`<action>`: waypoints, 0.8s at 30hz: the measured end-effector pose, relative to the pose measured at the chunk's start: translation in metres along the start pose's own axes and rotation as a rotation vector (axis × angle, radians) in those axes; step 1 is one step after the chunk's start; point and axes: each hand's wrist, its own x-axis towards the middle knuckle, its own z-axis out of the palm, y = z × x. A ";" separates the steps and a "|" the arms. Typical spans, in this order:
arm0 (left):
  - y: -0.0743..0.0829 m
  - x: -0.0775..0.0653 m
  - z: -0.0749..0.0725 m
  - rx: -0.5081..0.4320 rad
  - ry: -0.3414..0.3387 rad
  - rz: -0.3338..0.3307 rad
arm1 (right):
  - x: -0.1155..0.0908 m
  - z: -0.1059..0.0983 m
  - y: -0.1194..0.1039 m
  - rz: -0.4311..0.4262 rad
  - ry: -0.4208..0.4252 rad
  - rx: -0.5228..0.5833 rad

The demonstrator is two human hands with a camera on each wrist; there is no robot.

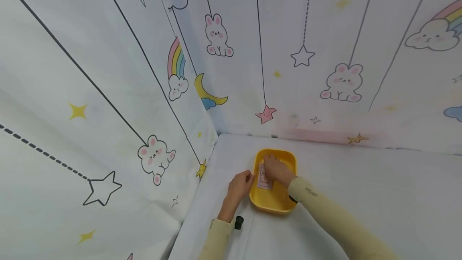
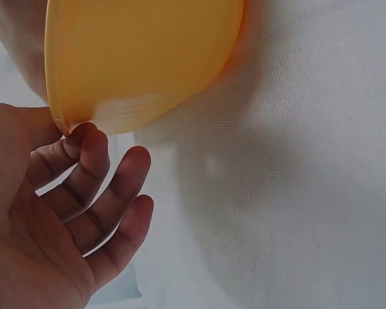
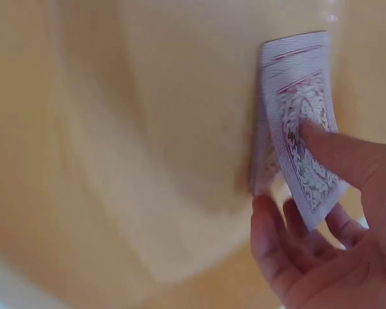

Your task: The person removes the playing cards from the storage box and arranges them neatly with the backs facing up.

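Observation:
A shallow yellow plastic basin (image 1: 272,204) with rounded corners lies on the white surface. Its near-left rim is pinched by my left hand (image 1: 239,187) between thumb and forefinger; in the left wrist view the other fingers of that hand (image 2: 71,212) curve loosely below the basin wall (image 2: 141,58). Inside the basin, my right hand (image 1: 277,170) holds a small flat packet (image 1: 264,181). The right wrist view shows the thumb on the printed face of this packet (image 3: 302,96), the fingers behind. Behind it, partly hidden, a second similar packet (image 3: 262,161) rests against the basin.
A black round object (image 1: 239,222) sits at the left wrist. White cloth walls (image 1: 242,51) printed with rabbits, stars and rainbows stand behind and to the left. White cloth (image 1: 361,196) covers the surface around the basin.

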 end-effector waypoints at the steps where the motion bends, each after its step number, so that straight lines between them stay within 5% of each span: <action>1: 0.001 0.000 0.000 0.001 -0.001 0.000 | -0.001 -0.002 0.000 0.002 0.001 0.061; 5: 0.001 -0.001 0.000 0.003 -0.007 -0.004 | -0.008 -0.012 0.003 0.013 -0.032 0.344; 9: 0.001 0.000 0.000 0.014 -0.007 -0.006 | -0.016 -0.021 0.013 0.015 -0.043 0.512; 14: 0.004 -0.002 0.000 0.010 -0.006 -0.020 | -0.036 -0.034 0.028 -0.020 -0.023 0.646; 24: 0.006 -0.005 0.000 0.002 -0.011 -0.045 | -0.068 -0.045 0.071 -0.025 0.001 0.712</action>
